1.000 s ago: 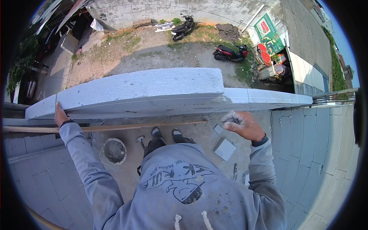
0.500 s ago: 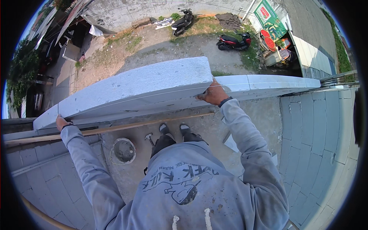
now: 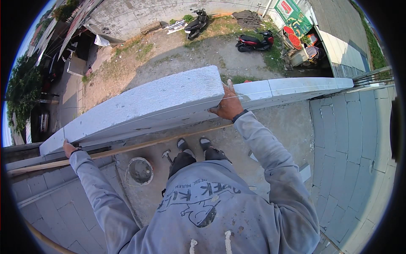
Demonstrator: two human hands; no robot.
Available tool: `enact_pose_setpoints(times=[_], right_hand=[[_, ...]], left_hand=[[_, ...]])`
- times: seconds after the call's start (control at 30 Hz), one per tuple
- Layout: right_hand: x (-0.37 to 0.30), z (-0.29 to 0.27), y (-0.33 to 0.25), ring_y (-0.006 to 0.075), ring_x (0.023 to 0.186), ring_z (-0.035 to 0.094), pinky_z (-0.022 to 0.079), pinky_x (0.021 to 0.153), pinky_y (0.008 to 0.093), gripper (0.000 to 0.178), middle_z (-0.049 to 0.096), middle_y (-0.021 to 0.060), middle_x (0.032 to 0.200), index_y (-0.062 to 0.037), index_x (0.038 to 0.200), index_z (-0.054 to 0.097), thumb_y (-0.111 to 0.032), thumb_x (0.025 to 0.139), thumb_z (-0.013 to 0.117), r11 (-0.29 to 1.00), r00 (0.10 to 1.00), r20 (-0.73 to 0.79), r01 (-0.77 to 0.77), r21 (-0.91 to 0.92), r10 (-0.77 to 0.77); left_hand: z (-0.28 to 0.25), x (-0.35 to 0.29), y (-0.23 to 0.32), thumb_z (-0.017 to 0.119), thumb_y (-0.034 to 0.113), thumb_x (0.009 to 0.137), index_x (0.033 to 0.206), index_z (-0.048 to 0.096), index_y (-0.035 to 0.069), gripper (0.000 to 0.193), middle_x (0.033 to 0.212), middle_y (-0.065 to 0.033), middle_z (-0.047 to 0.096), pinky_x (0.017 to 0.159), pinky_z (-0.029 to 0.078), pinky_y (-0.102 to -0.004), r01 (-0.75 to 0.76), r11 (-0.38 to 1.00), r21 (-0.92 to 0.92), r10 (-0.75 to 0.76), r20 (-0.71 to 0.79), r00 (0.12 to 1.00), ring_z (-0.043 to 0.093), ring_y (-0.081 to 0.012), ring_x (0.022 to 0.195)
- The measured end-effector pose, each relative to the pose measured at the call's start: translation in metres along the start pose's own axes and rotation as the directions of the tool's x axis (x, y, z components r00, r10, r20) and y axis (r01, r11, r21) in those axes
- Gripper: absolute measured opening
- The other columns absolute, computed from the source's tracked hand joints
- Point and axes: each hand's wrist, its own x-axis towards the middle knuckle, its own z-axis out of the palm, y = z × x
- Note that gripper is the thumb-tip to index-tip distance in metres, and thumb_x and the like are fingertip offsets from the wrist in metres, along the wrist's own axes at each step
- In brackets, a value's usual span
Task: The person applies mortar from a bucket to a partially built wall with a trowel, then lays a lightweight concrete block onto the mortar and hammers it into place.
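A long, pale lightweight concrete block (image 3: 148,97) lies along the top of the wall in front of me. My right hand (image 3: 229,103) grips its right end, the thumb side against the near face and a finger raised past the corner. My left hand (image 3: 69,148) holds the near face at the far left, by the joint with the neighbouring block (image 3: 51,144); its fingertips are partly hidden. A thin string line (image 3: 177,106) runs along the near side of the block. To the right of my right hand, a lower course of blocks (image 3: 296,86) continues.
A wooden plank (image 3: 139,145) lies along the wall's foot. On the floor are a bucket of grey mortar (image 3: 140,171) and a hammer (image 3: 168,156) near my feet. Block walls (image 3: 342,148) stand at both sides. Beyond are two parked motorbikes (image 3: 256,41).
The block's right end has shifted slightly left, and my right hand has moved with it, its fingers now more spread. My left hand stays by the joint. The whole view has shifted a little.
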Motion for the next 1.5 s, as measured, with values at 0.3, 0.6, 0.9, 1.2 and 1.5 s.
enact_pose_setpoints(times=[0.3,0.6,0.9,1.2,1.5], right_hand=[[0.0,0.003,0.0,0.03,0.128,0.034,0.014,0.108,0.0533,0.087,0.044,0.0181,0.128,-0.0009,0.126,0.035,-0.035,0.06,0.08,1.0,1.0,-0.024,0.021,0.005,-0.02],[-0.009,-0.009,0.001,0.0274,0.128,0.034,0.011,0.109,0.0522,0.081,0.044,0.0161,0.129,-0.0003,0.124,0.038,-0.039,0.064,0.075,0.995,0.997,-0.002,-0.082,-0.064,0.082],[-0.019,-0.003,-0.018,0.0265,0.129,0.035,0.009,0.11,0.0516,0.079,0.043,0.0172,0.132,-0.001,0.128,0.036,-0.032,0.065,0.071,0.984,0.986,-0.028,-0.167,-0.065,0.166],[-0.214,0.086,-0.075,0.0309,0.135,0.019,0.012,0.111,0.0439,0.079,0.032,0.016,0.14,-0.0003,0.136,0.027,-0.036,0.076,0.065,0.634,0.575,-0.27,-0.678,0.372,0.773],[-0.572,0.244,-0.222,0.0315,0.103,0.058,0.045,0.088,0.036,0.057,0.062,0.0191,0.108,0.0002,0.102,0.064,-0.05,0.077,0.058,-0.235,-0.295,0.603,-0.956,-0.178,0.741]], left_hand=[[-0.012,0.016,-0.001,0.057,0.033,0.083,0.114,0.055,0.003,0.044,0.101,-0.0073,0.056,0.05,0.037,-0.0307,0.025,0.998,0.051,-0.026,0.027,0.999,0.053,-0.0203,0.07],[0.025,-0.026,0.006,0.057,0.029,0.083,0.124,0.046,-0.003,0.053,0.122,-0.0112,0.051,0.083,0.043,-0.0335,0.005,1.0,0.012,-0.005,0.024,1.0,0.053,-0.024,0.104],[0.008,0.12,0.002,0.042,0.027,0.088,0.126,0.042,-0.007,0.051,0.12,-0.0212,0.053,0.091,0.042,-0.0383,-0.222,0.936,0.273,0.148,0.266,0.952,0.055,-0.0318,0.102],[0.016,0.164,-0.026,0.038,0.028,0.09,0.125,0.043,-0.008,0.05,0.119,-0.0245,0.052,0.091,0.042,-0.0406,-0.285,0.66,0.695,0.175,0.227,0.958,0.054,-0.0341,0.103],[-0.042,-0.056,-0.057,0.043,0.032,0.093,0.123,0.044,-0.008,0.05,0.123,-0.0263,0.048,0.094,0.039,-0.0402,-0.881,0.441,0.169,0.713,0.53,0.459,0.048,-0.0348,0.112]])
